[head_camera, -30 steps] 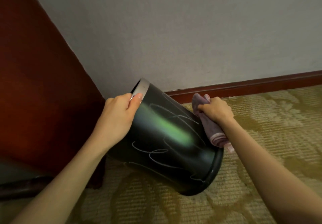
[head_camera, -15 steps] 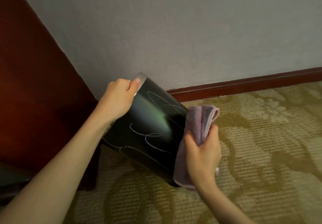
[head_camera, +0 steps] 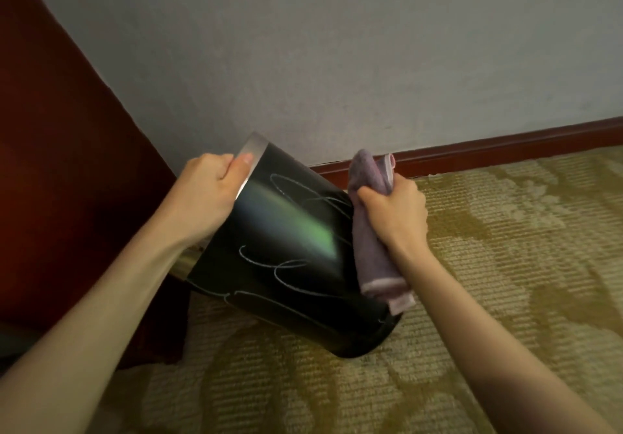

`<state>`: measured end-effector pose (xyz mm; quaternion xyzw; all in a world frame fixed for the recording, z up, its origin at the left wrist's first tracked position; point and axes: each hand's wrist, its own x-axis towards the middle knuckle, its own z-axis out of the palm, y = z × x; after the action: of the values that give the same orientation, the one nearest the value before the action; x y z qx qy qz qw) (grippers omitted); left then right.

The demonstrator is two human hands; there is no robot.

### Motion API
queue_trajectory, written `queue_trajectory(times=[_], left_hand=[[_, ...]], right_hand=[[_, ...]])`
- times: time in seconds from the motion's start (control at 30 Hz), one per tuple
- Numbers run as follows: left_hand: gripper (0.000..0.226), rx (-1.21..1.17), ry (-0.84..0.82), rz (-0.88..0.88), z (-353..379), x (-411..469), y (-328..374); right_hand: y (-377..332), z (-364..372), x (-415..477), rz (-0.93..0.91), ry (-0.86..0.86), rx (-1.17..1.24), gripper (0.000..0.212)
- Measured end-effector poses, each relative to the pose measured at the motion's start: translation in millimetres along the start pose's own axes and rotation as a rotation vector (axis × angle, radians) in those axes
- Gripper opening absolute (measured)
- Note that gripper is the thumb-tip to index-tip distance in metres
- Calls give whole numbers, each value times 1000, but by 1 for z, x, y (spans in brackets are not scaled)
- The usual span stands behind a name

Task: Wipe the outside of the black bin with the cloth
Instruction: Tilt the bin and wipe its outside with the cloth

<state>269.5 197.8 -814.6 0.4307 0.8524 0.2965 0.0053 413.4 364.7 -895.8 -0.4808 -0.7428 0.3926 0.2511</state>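
The black bin (head_camera: 290, 258) is tilted over the patterned carpet (head_camera: 505, 265), its silver rim (head_camera: 251, 153) up and away from the baseboard (head_camera: 488, 150). The left hand (head_camera: 205, 197) grasps that rim. The right hand (head_camera: 394, 214) clenches the purple cloth (head_camera: 372, 255) against the bin's baseboard-facing side.

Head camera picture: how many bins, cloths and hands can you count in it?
Bins: 1, the black bin, tilted on the carpet.
Cloths: 1, the purple cloth.
Hands: 2, the left hand on the rim, the right hand gripping the cloth.
Total: 4
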Motion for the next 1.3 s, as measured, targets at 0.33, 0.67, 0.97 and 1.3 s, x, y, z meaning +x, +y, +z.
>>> queue_trajectory(times=[0.33,0.67,0.97,1.3], left_hand=[[51,-67,49,11,9,-11,17],[54,-38,94,-90,10,-5,7],[49,-12,73,-117,10,11,6],[53,-51,73,-146,8,5,-4]], right_hand=[[16,18,79,193,-289,-182,60],[1,8,29,4,-76,-198,39],[-11,17,-99,-219,202,214,38],[-22,13,-66,-201,130,145,24]])
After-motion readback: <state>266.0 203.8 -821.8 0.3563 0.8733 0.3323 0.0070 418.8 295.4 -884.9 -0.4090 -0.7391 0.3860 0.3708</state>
